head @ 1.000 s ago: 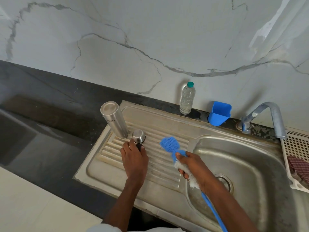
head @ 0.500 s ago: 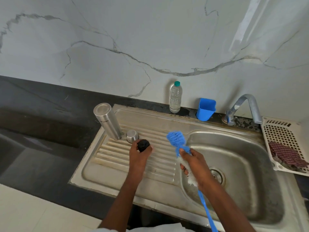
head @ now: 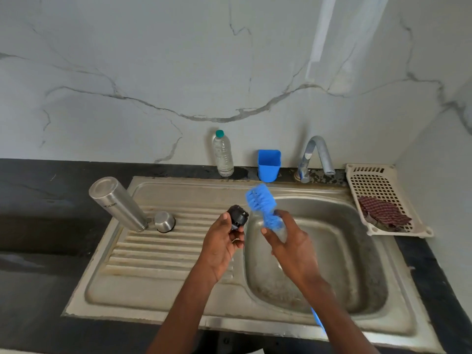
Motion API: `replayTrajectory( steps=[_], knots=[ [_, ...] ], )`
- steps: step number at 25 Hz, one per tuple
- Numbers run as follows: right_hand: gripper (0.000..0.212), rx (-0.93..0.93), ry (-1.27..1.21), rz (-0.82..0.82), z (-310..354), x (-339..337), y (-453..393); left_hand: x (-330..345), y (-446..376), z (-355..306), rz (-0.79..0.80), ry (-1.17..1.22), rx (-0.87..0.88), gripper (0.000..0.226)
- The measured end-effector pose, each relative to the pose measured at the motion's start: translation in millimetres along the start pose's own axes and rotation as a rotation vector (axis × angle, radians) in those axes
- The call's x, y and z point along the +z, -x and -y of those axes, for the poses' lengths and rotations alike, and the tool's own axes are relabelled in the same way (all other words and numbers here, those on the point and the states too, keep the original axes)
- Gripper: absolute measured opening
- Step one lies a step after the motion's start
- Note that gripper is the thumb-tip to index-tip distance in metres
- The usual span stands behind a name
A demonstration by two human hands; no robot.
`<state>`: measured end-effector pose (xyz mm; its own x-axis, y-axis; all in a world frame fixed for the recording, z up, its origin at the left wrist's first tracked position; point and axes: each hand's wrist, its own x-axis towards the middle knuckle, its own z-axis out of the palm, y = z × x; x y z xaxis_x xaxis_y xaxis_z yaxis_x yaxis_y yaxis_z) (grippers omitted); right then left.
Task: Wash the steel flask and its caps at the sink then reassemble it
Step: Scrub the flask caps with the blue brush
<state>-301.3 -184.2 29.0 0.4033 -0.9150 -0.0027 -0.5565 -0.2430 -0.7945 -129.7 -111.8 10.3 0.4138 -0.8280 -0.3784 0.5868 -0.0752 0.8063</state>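
Inner cap [head: 238, 215]: black, round, ribbed at the rim, held over the boundary between draining board and basin. Gripped by the left hand [head: 222, 245], fingers curled beneath and thumb alongside, open end tilted toward the brush. Just beside it, nearly touching: blue bristle head of the bottle brush [head: 261, 200]. Handle gripped by the right hand [head: 291, 249], fingers wrapped around it near the head, long blue shaft running down under the wrist. Whitish material, probably foam or a sponge section, visible against the palm; cannot tell which.

Step in hand, by judgement: scrubbing of the inner cap.
- Keep the cap pinched by its sides, threads and inner face exposed.
- Work the bristles into the ribs and threads with short rotating strokes.
- Hold both over the basin, not the board, to catch runoff.
- Maintain a firm grip; wet plastic likely slippery.
- Rinse under the tap [head: 318, 154] afterwards; no water seen running at present.

Steel flask [head: 116, 203]: brushed cylinder, apparently inverted and leaning on the left end of the draining board, small dark lettering on the side. Touching or just beside its lower end: steel outer cap [head: 164, 221], dome up, on the ridges. Both apparently awaiting reassembly.

Sink [head: 178, 277]: stainless, stained, set into a dark worktop [head: 38, 200]. Along the back edge: clear plastic bottle [head: 223, 154] with green cap, blue holder [head: 268, 164]. At right: cream basket [head: 383, 198] containing a checked cloth [head: 383, 213].
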Motion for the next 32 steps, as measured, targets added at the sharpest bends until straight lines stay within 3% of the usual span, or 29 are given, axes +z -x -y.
replayTrajectory(
  steps=[5,9,13,15,19,22,27,29,32],
  knots=[
    [0.047,-0.229,0.163,-0.046,1,-4,3,26,-2,5,-0.055,-0.043,0.055,0.043],
    [0.043,-0.095,0.191,0.025,-12,-6,9,32,3,14,-0.155,-0.164,0.026,0.048],
    [0.043,-0.156,0.188,-0.03,1,2,8,35,11,10,-0.223,-0.212,0.124,0.026],
    [0.042,-0.116,0.207,-0.029,-14,3,21,32,10,0,-0.255,-0.205,0.142,0.029],
    [0.042,-0.166,0.252,-0.143,-9,6,21,24,11,-6,-0.306,-0.151,0.013,0.052],
    [0.05,-0.275,0.318,-0.139,-3,23,18,35,17,-13,-0.313,-0.113,-0.064,0.043],
    [0.045,-0.191,0.23,-0.149,-16,23,22,29,10,-26,-0.313,0.049,-0.128,0.03],
    [0.043,-0.253,0.237,-0.174,-5,26,9,30,11,-27,-0.279,0.059,-0.145,0.03],
    [0.043,-0.234,0.253,-0.093,-25,33,19,29,8,-30,-0.214,0.123,-0.166,0.032]
  ],
)
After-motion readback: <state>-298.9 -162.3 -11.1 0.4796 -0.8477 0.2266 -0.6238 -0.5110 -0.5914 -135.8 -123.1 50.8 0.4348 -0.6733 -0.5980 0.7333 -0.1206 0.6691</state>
